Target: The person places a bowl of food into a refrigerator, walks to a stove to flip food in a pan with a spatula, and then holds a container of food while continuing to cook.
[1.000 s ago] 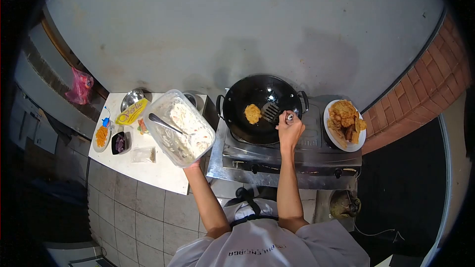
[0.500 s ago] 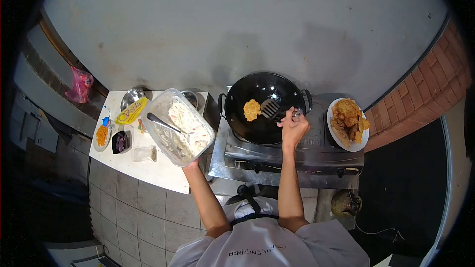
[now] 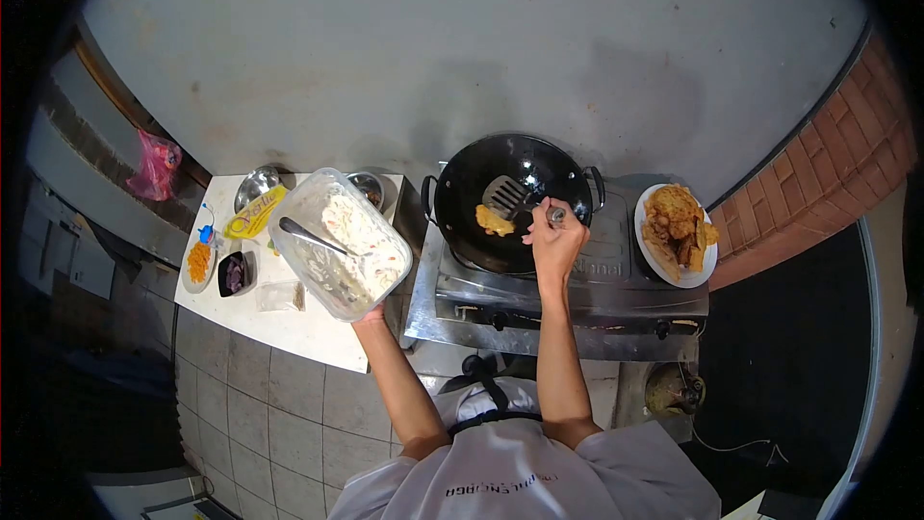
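Observation:
My left hand [image 3: 371, 315] grips the near edge of a clear plastic container [image 3: 306, 265], which is tilted. Inside it is pale batter [image 3: 358, 243] with small orange bits, and a metal spoon [image 3: 313, 236] rests in it. My right hand [image 3: 558, 239] is closed around the handle of a slotted spatula [image 3: 504, 195] over a black wok [image 3: 457, 217]. The spatula's blade is beside and partly over a golden fritter [image 3: 495, 221] in the wok. Most of the spatula's handle is hidden by my fingers.
The wok sits on a metal gas stove [image 3: 577, 303]. At right, a white plate [image 3: 707, 270] holds fried pieces [image 3: 674, 221]. The white table [image 3: 332, 347] at left bears a yellow packet [image 3: 255, 212], a black bowl [image 3: 234, 274], metal bowls and a plate of orange bits [image 3: 198, 263].
The spatula's blade has shifted left and away from me, onto the fritter's far side. The fritter has slid slightly toward me. My left hand and the container have hardly moved.

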{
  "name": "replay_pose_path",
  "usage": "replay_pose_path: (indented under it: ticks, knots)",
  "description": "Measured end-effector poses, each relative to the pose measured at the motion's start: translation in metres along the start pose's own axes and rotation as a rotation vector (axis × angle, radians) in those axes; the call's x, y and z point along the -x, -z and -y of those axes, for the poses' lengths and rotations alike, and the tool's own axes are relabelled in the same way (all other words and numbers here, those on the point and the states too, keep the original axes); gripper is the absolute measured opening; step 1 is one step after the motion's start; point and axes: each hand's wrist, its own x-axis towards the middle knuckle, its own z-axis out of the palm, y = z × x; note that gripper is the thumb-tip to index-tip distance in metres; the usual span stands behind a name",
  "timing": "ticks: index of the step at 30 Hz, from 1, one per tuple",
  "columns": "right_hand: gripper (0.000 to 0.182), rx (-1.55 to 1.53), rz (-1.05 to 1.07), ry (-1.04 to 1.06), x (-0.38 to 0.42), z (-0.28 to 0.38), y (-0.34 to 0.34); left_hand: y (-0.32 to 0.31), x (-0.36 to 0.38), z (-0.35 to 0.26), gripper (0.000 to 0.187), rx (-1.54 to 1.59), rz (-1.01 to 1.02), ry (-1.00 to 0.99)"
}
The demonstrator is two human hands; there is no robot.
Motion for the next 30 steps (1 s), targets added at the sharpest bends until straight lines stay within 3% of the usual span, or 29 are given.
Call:
replay_pose_path:
  ticks: [4, 6, 10, 12, 16, 22, 30]
  knots:
    - [0.017, 0.049, -0.108, -0.05, -0.01, -0.006, 0.022, 0.001, 0.004, -0.002, 0.066, 0.009, -0.002, -0.013]
    - [0.017, 0.047, -0.197, 0.057, -0.02, -0.016, 0.036, 0.002, 0.007, -0.002, 0.066, 0.018, -0.003, -0.018]
    - [0.017, 0.066, -0.202, 0.009, -0.029, -0.013, 0.059, 0.003, 0.01, -0.002, 0.067, 0.031, 0.001, -0.018]
    - [0.019, 0.052, -0.184, -0.108, -0.028, -0.012, 0.061, 0.003, 0.012, -0.003, 0.067, 0.032, 0.0, -0.016]
    - [0.021, 0.083, -0.188, -0.059, -0.017, -0.015, 0.05, 0.003, 0.015, -0.003, 0.067, 0.025, -0.002, -0.013]
    - [0.026, -0.045, -0.098, -0.216, -0.007, -0.023, 0.034, 0.003, 0.017, -0.004, 0.067, 0.02, 0.003, -0.007]
    - [0.032, 0.034, -0.031, -0.237, 0.002, -0.034, 0.03, 0.004, 0.019, -0.003, 0.067, 0.021, 0.001, -0.019]
